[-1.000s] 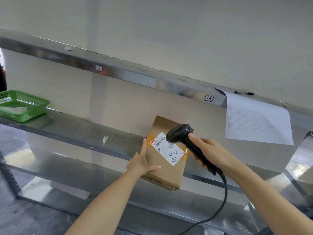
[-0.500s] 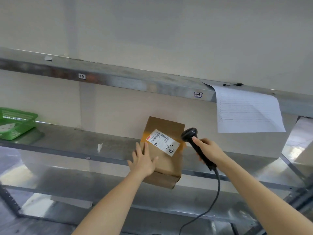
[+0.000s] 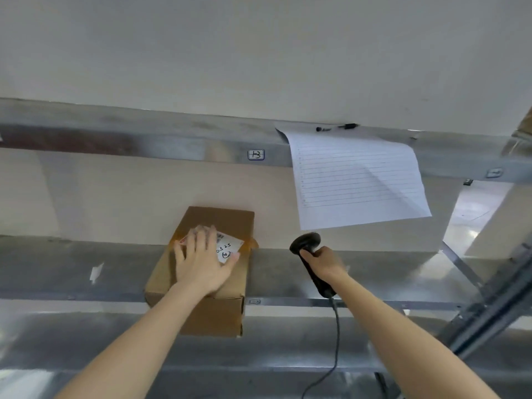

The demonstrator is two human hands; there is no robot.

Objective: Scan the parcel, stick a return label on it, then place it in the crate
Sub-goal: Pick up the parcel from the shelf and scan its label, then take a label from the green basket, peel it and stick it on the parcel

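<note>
Here left hand (image 3: 201,262) flat on parcel (image 3: 213,286)

Brown parcel (image 3: 218,223) with white label (image 3: 230,246), black scanner (image 3: 306,243), white ruled sheet (image 3: 357,180).

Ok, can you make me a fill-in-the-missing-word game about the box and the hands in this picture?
1. The left hand lies flat on top of the cardboard ____.
2. The right hand grips a black ____ with a cord.
3. The white label on the parcel is partly covered by the ____ hand.
4. A lined sheet of ____ hangs from the upper shelf.

Missing words: box, scanner, left, paper
</note>
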